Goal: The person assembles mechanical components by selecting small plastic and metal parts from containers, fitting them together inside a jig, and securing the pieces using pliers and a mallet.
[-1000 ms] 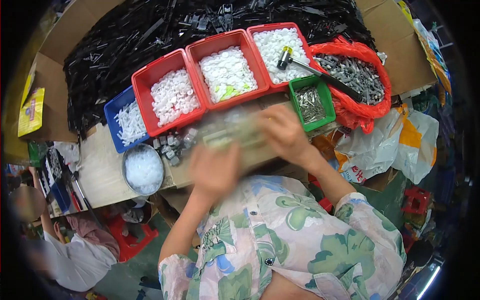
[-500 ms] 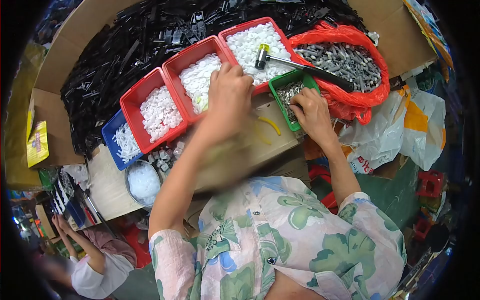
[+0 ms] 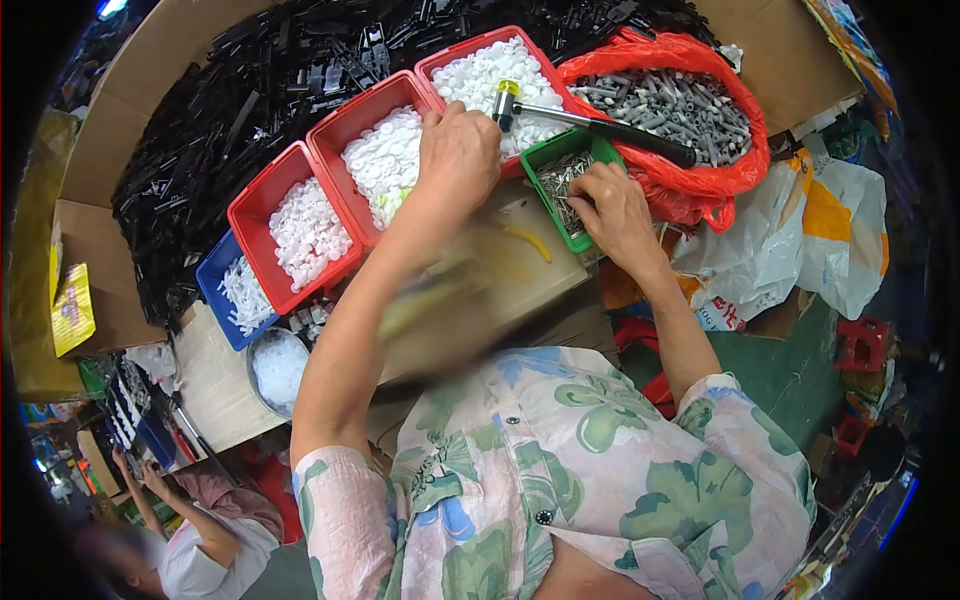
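Left hand [image 3: 460, 160]: 1, fingers bent at the seam of the middle and right red bins [image 3: 350, 128]; grip nearly closed, tips hidden, hold cannot be told.
Right hand [image 3: 612, 212]: 1, grip narrow over metal pins [image 3: 560, 175] inside the green bin [image 3: 560, 146], toward the tabletop's [image 3: 215, 385] right end; hold unclear.
Handling, as judged: pinch 1 pin by fingertips, clear of the hammer [image 3: 640, 142].
Count: 3 red bins, 1 green, 1 hammer, 1 bowl [image 3: 256, 395] at the near edge; pins uncountable.

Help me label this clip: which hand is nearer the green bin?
Right. The right hand is at the green bin, covering part of it; the left hand is farther left, by the red bins.
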Motion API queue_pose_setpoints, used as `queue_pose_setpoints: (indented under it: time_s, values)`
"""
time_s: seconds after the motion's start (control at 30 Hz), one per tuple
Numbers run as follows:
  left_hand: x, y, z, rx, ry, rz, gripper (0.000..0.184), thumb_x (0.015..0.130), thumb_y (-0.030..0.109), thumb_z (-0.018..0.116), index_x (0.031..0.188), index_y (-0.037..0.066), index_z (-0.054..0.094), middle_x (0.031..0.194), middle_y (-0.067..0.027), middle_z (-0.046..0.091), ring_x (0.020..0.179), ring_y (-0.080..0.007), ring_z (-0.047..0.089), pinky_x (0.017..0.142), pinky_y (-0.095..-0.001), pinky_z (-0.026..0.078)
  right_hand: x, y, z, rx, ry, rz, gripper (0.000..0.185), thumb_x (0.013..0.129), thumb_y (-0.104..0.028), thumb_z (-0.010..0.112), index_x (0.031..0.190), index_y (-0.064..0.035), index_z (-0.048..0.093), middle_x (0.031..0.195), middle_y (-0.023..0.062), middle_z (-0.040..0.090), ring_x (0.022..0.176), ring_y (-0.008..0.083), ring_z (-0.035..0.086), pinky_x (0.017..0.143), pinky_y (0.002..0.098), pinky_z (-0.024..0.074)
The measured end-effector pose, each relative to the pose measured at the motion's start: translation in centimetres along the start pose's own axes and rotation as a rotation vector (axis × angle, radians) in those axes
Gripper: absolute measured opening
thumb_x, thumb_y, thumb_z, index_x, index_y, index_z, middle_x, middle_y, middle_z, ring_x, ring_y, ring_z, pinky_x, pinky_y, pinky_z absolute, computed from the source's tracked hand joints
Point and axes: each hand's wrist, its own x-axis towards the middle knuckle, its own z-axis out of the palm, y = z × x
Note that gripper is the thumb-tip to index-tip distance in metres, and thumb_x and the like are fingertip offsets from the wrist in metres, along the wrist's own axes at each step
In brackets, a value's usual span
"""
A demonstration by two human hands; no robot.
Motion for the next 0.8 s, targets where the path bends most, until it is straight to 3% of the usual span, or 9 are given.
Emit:
queue_pose_setpoints:
  time_s: [0.27,0.33,0.57,0.67,0.73,0.77,0.8]
  values:
    - [-0.2,-0.7,-0.7,-0.149,0.023,0.028,0.007,0.075,0.011,0.073,0.075,0.004,0.074,0.08,-0.0111,0.068,0.091,-0.0303,0.061,0.083,-0.0443,0.044,0.0,-0.3,-0.4,0.13,0.063,0.045,0.01,0.079,-0.007,0.073,0.084,0.0001,0.069,0.085,0.013,0.061,0.085,0.0321,0.062,0.073,0.0435,0.0484]
    - [0.8,-0.5,-0.8,-0.029,-0.127,-0.027,0.008,0.072,0.013,0.075,0.076,0.005,0.075,0.079,-0.0128,0.069,0.091,-0.0313,0.062,0.083,-0.044,0.045,-0.1,-0.3,-0.4,0.144,0.072,0.05,0.009,0.079,-0.007,0.073,0.084,-0.0001,0.069,0.085,0.0129,0.062,0.085,0.0318,0.062,0.073,0.0433,0.0485]
    - [1.9,0.0,-0.3,0.095,-0.187,0.048,0.008,0.07,0.012,0.075,0.077,0.006,0.076,0.079,-0.0159,0.069,0.089,-0.0326,0.063,0.083,-0.0457,0.045,-1.1,0.3,-0.9,0.247,0.088,0.095,0.009,0.081,-0.007,0.071,0.087,0.0001,0.069,0.086,0.0129,0.063,0.086,0.0313,0.063,0.075,0.0423,0.0494]
    - [0.8,-0.2,-1.6,-0.053,-0.127,0.057,0.01,0.073,0.011,0.074,0.08,0.004,0.075,0.079,-0.0169,0.068,0.086,-0.0328,0.062,0.08,-0.0447,0.046,-1.0,-0.1,-1.1,0.346,0.145,0.095,0.009,0.083,-0.007,0.07,0.088,0.0002,0.068,0.086,0.0131,0.064,0.083,0.0309,0.064,0.073,0.0407,0.0496]
    - [-0.3,0.1,-3.1,-0.277,-0.091,-0.001,0.012,0.08,0.012,0.075,0.085,0.002,0.073,0.08,-0.012,0.069,0.082,-0.0243,0.063,0.075,-0.0391,0.048,-0.5,-1.0,-1.5,0.413,0.161,0.095,0.009,0.083,-0.006,0.07,0.088,0.0006,0.067,0.086,0.0131,0.064,0.082,0.0308,0.064,0.072,0.0398,0.0494]
    - [-1.2,0.5,-3.7,-0.274,-0.097,0.0,0.012,0.08,0.012,0.075,0.085,0.002,0.073,0.08,-0.012,0.069,0.082,-0.0243,0.063,0.075,-0.0391,0.048,-0.3,-1.7,-1.8,0.475,0.171,0.089,0.009,0.084,-0.006,0.07,0.088,0.0009,0.066,0.085,0.0132,0.064,0.08,0.0306,0.064,0.07,0.0389,0.0492]
    - [-2.3,0.9,-4.3,-0.553,-0.12,-0.129,0.013,0.084,0.013,0.074,0.089,0.002,0.072,0.082,-0.0079,0.069,0.081,-0.0183,0.062,0.073,-0.0345,0.048,-0.1,-2.4,-2.1,0.48,0.17,0.093,0.009,0.084,-0.006,0.07,0.088,0.0009,0.066,0.085,0.0132,0.064,0.08,0.0306,0.064,0.07,0.0389,0.0492]
